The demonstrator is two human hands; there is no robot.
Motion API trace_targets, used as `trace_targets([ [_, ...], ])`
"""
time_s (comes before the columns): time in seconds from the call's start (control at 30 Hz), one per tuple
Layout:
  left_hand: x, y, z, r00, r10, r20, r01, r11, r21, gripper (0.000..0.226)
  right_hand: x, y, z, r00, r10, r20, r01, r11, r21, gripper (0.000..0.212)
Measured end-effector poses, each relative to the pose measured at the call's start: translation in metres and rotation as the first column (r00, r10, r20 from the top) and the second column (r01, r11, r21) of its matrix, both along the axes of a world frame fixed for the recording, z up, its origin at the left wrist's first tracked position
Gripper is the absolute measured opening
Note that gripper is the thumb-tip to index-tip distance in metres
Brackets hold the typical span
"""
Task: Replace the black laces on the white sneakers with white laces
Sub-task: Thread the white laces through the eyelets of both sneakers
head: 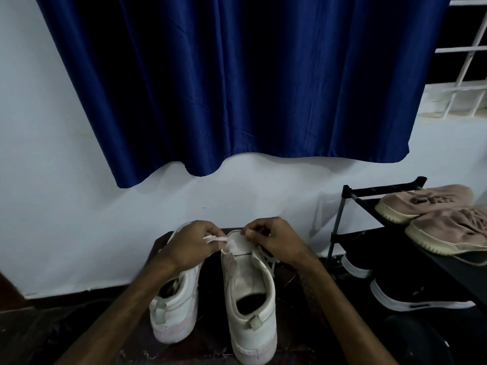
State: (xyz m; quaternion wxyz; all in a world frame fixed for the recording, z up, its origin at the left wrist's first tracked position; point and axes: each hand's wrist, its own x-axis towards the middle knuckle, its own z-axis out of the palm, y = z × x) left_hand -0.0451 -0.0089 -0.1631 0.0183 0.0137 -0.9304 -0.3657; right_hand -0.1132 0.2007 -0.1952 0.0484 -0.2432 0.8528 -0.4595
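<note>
Two white sneakers stand side by side on a dark surface, heels toward me: the left sneaker (175, 309) and the right sneaker (250, 299). My left hand (189, 246) pinches an end of a white lace (214, 239) over the right sneaker's tongue. My right hand (274, 242) pinches the lace at the tongue's other side. More white lace (270, 260) trails under my right hand. No black lace can be made out.
A black shoe rack (350, 196) stands at the right with tan shoes (448, 225) on top and black shoes with white soles (411, 293) below. A blue curtain (237, 88) hangs on the white wall behind. A window grille (463, 61) is at top right.
</note>
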Motion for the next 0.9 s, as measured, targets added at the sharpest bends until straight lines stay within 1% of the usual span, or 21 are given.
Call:
trace_targets([
  [0.03, 0.001, 0.003, 0.001, 1.0, -0.015, 0.018, 0.017, 0.991, -0.135, 0.014, 0.003, -0.002, 0.002, 1.0, 0.016, -0.016, -0.016, 1.0, 0.026, 0.012],
  [0.07, 0.002, 0.007, 0.003, 0.999, -0.013, 0.045, 0.024, 0.967, -0.252, 0.013, 0.005, -0.004, 0.004, 0.999, 0.026, -0.032, -0.025, 0.999, 0.045, 0.012],
  [0.1, 0.003, 0.011, 0.005, 0.998, 0.006, 0.069, 0.018, 0.939, -0.343, 0.021, 0.006, -0.005, 0.004, 0.999, 0.03, -0.043, -0.028, 0.999, 0.045, 0.012],
  [0.13, 0.003, 0.013, 0.004, 0.996, 0.029, 0.086, 0.009, 0.914, -0.406, 0.028, 0.006, -0.004, 0.003, 0.998, 0.031, -0.046, -0.03, 0.999, 0.035, 0.012],
  [0.2, 0.002, 0.013, 0.001, 0.994, 0.047, 0.095, 0.001, 0.893, -0.449, 0.031, 0.006, -0.003, 0.002, 0.999, 0.026, -0.019, -0.026, 1.0, 0.002, 0.011],
  [0.23, 0.002, 0.013, 0.001, 0.994, 0.047, 0.097, 0.0, 0.899, -0.438, 0.029, 0.007, -0.003, 0.002, 1.0, 0.018, 0.0, -0.018, 1.0, -0.011, 0.011],
  [0.3, 0.003, 0.01, 0.003, 0.996, 0.061, 0.071, -0.032, 0.932, -0.361, 0.024, 0.006, -0.003, 0.001, 1.0, 0.001, 0.012, -0.001, 1.0, -0.012, 0.009],
  [0.37, 0.004, 0.007, 0.008, 0.994, 0.104, 0.017, -0.095, 0.953, -0.287, 0.02, 0.006, -0.003, 0.001, 0.999, -0.025, -0.024, 0.026, 0.999, 0.037, 0.009],
  [0.5, 0.006, 0.003, 0.021, 0.965, 0.215, -0.152, -0.251, 0.927, -0.278, 0.02, 0.006, -0.002, 0.0, 0.998, -0.045, -0.046, 0.048, 0.995, 0.084, 0.011],
  [0.57, 0.004, -0.001, 0.027, 0.964, 0.21, -0.163, -0.243, 0.945, -0.221, 0.019, 0.007, -0.002, -0.002, 0.997, -0.052, -0.057, 0.057, 0.995, 0.088, 0.011],
  [0.6, 0.003, -0.002, 0.029, 0.971, 0.188, -0.15, -0.21, 0.966, -0.148, 0.018, 0.008, -0.001, -0.002, 0.997, -0.058, -0.057, 0.062, 0.995, 0.082, 0.01],
  [0.67, 0.004, -0.003, 0.037, 0.977, 0.158, -0.146, -0.152, 0.987, 0.05, 0.022, 0.008, -0.001, -0.002, 0.997, -0.06, -0.052, 0.063, 0.996, 0.065, 0.01],
  [0.73, 0.007, -0.004, 0.047, 0.974, 0.171, -0.151, -0.127, 0.956, 0.264, 0.03, 0.009, -0.001, -0.003, 0.998, -0.052, -0.044, 0.054, 0.997, 0.047, 0.01],
  [0.77, 0.01, -0.003, 0.051, 0.975, 0.174, -0.141, -0.12, 0.937, 0.329, 0.031, 0.01, 0.0, -0.003, 0.998, -0.053, -0.042, 0.054, 0.998, 0.037, 0.009],
  [0.8, 0.013, -0.002, 0.053, 0.975, 0.168, -0.145, -0.11, 0.933, 0.344, 0.028, 0.011, 0.0, -0.002, 0.997, -0.058, -0.044, 0.059, 0.998, 0.029, 0.009],
  [0.83, 0.014, -0.002, 0.054, 0.973, 0.154, -0.174, -0.092, 0.943, 0.319, 0.024, 0.012, 0.001, -0.001, 0.997, -0.066, -0.048, 0.067, 0.997, 0.023, 0.008],
  [0.87, 0.014, -0.003, 0.052, 0.967, 0.147, -0.21, -0.093, 0.965, 0.246, 0.02, 0.012, 0.001, 0.0, 0.996, -0.073, -0.049, 0.074, 0.997, 0.023, 0.008],
  [0.9, 0.013, -0.003, 0.049, 0.966, 0.13, -0.225, -0.101, 0.985, 0.136, 0.017, 0.012, 0.001, 0.001, 0.996, -0.081, -0.047, 0.083, 0.996, 0.028, 0.009],
])
